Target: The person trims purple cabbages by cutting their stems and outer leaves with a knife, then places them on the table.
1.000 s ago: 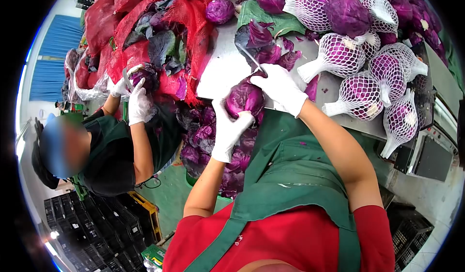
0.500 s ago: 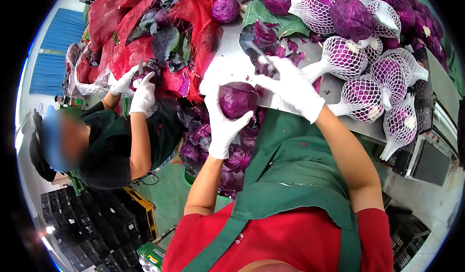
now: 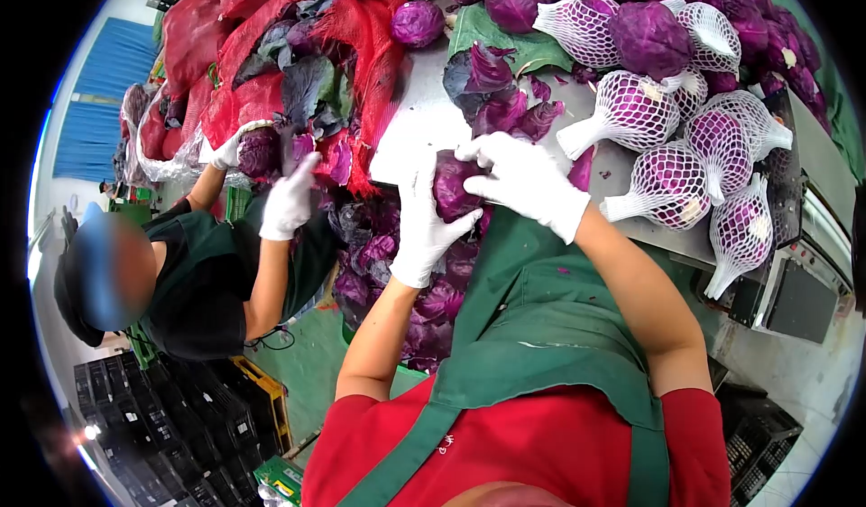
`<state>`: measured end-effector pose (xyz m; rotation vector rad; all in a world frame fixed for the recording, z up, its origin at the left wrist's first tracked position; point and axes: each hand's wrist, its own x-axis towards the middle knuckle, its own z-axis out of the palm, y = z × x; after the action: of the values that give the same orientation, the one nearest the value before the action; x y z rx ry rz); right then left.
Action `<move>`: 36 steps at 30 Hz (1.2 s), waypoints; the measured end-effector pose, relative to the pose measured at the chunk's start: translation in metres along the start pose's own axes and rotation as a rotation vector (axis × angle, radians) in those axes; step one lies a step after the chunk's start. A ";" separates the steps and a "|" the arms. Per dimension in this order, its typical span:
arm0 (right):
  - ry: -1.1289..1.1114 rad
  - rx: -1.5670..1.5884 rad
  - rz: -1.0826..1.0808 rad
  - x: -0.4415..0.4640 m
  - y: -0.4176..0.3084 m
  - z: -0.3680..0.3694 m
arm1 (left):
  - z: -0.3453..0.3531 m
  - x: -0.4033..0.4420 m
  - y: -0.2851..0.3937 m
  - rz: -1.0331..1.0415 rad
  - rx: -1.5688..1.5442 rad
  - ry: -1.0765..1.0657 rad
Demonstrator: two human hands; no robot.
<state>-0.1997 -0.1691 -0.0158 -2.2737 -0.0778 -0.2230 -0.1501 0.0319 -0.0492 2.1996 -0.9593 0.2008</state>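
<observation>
A red cabbage [image 3: 454, 187] is held up in front of my apron at the near edge of the metal table [image 3: 419, 101]. My left hand [image 3: 422, 223], in a white glove, cups it from the left and below, thumb underneath. From the right, my gloved right hand [image 3: 528, 178] reaches over with fingers and thumb on the cabbage's side. No knife shows in my right hand now; its palm side is hidden. Just beyond my hands lie loose purple leaves [image 3: 505, 115].
Net-wrapped cabbages [image 3: 667, 182] lie to the right, with bare cabbages [image 3: 649, 38] piled behind. Red mesh sacks [image 3: 194, 29] fill the back left. Cabbage leaves [image 3: 437, 299] fill a container below my left hand. A co-worker [image 3: 207, 263] handles another cabbage [image 3: 260, 152] at left.
My right hand has come down onto the cabbage; the grey blade near it before is out of sight. More leaf pieces show on the table. The co-worker's nearer hand moved right.
</observation>
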 end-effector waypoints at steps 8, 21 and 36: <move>-0.010 0.021 -0.115 0.002 0.023 0.012 | 0.000 0.003 -0.004 0.074 0.018 -0.115; -0.114 0.200 0.039 0.007 0.015 0.003 | -0.006 0.008 0.002 0.093 -0.044 -0.147; 0.035 0.094 0.537 0.014 0.050 0.010 | -0.015 0.007 0.009 -0.080 0.033 -0.093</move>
<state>-0.1778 -0.1941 -0.0571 -2.1087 0.5238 0.0260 -0.1492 0.0334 -0.0299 2.2903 -0.9218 0.0775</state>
